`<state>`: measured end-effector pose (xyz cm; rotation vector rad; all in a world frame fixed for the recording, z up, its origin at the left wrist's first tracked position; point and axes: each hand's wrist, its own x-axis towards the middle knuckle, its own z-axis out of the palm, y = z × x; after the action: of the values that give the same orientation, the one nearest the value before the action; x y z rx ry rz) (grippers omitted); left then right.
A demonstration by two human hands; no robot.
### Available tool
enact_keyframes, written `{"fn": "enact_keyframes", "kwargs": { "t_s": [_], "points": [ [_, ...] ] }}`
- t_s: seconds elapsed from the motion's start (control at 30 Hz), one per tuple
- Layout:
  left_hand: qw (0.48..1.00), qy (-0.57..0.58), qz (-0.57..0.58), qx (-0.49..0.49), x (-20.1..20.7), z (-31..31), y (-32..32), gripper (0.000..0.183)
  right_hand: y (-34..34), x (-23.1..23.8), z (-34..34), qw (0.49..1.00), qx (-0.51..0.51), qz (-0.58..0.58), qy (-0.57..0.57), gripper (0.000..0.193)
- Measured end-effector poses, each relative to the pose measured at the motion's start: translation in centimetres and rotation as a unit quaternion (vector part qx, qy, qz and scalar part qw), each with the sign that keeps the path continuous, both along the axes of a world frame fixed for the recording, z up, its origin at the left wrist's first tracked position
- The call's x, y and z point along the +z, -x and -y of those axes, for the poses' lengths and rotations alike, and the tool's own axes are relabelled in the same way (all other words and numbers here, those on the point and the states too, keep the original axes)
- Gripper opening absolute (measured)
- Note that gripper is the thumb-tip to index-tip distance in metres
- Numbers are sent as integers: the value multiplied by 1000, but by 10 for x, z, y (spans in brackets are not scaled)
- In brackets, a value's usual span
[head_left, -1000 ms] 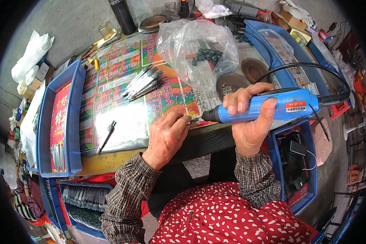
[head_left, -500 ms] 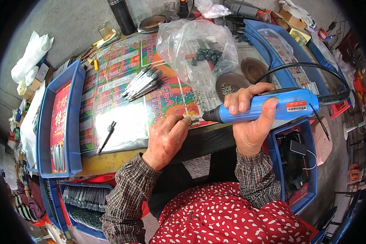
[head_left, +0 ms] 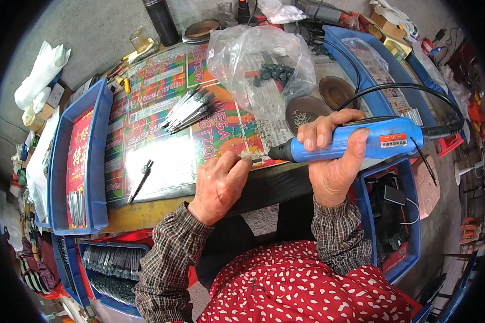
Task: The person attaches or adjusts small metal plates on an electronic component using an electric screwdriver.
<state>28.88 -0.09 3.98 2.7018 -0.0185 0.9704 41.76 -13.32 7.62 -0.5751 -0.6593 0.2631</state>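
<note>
My right hand [head_left: 334,156] is wrapped round a blue electric screwdriver [head_left: 361,141], which lies level with its black nose pointing left. Just left of that nose, my left hand [head_left: 221,183] is closed in a pinch; what it holds, if anything, is too small and hidden to name. A short gap separates its fingertips from the nose, with the thin bit showing there. Beyond my hands, tiny screws [head_left: 261,132] lie scattered on the table. A single dark, slim pen-like piece [head_left: 141,182] lies to the left of my left hand.
A bundle of white-and-dark pen-like sticks [head_left: 191,110] lies mid-table. Behind are a clear plastic bag [head_left: 237,51] with dark knobs and a brown dish [head_left: 310,105] of screws. Blue trays [head_left: 99,161] flank the table. The screwdriver's black cable [head_left: 442,94] loops at right.
My left hand has drawn slightly left, so the gap between its fingertips and the screwdriver's nose looks a little wider. My right hand and the screwdriver have barely moved.
</note>
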Motion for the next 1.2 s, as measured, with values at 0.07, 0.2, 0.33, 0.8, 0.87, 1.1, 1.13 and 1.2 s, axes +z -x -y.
{"fn": "enact_keyframes", "kwargs": {
  "t_s": [0.07, 0.2, 0.33, 0.8, 0.87, 1.1, 1.13, 1.2],
  "points": [
    [1000, -6, 1, 3, 0, 0, 0, 20, 0, 0, 0, 1000, 2, -1, -1, 41],
    [1000, -3, -12, 16, 0, 0, 1, 21, 0, 1, 0, 1000, -2, 3, -1, 41],
    [1000, 19, 7, 17, -4, -1, 0, 22, 1, 2, 0, 1000, -2, 4, 2, 41],
    [1000, 21, 19, 11, -3, 0, 1, 21, 2, 3, 0, 1000, 11, -10, -4, 41],
    [999, 30, 17, 13, -1, 1, 0, 22, 1, 2, 0, 1000, 11, -10, -6, 41],
    [999, 40, 12, 22, 2, 3, 0, 22, 1, 1, 0, 1000, 8, -12, -5, 40],
    [999, 40, 14, 23, 2, 3, -1, 23, 1, 1, 0, 1000, 7, -9, -3, 40],
    [999, 39, 17, 25, 2, 3, 0, 23, 1, 1, 0, 1000, 9, -12, -4, 40]
  ]
}}
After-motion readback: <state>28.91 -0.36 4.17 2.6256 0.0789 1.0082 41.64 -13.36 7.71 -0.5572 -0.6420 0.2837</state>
